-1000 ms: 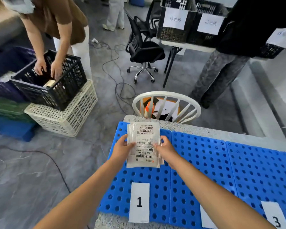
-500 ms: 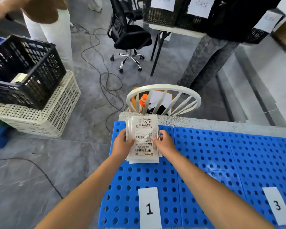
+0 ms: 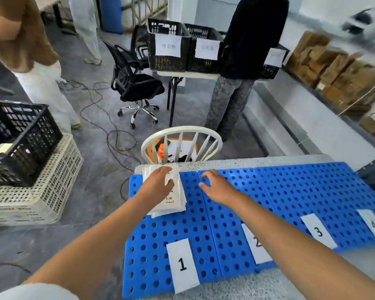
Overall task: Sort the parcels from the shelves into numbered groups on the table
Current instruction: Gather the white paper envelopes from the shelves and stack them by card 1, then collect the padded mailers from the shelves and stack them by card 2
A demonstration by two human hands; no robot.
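- A stack of flat white parcels [image 3: 175, 204] lies on the blue perforated mat [image 3: 290, 191] at the far left corner of the desk [image 3: 258, 161], its far end reaching over the mat's edge onto the speckled desk top.
- The left hand [image 3: 158, 187] rests palm down on top of the stack, fingers curled over the uppermost parcel; whether it grips or only presses cannot be told.
- The right hand [image 3: 217, 187] hovers just beside the stack, above the mat, fingers loosely spread and bent, holding nothing.
- White cards run along the near edge of the mat: card 1 [image 3: 183, 265] at the left, straight below the stack, then card 2 [image 3: 257, 245], partly hidden by the right forearm, then card 3 [image 3: 317, 230] and card 4 [image 3: 373, 224] toward the right.
- Past the far edge of the desk stands a white chair [image 3: 182, 135] with a curved back.
- On the floor to the left, a black crate [image 3: 20, 141] sits on a cream crate [image 3: 41, 195].
- Two people stand farther off, one by a table carrying labelled black crates [image 3: 169, 46].
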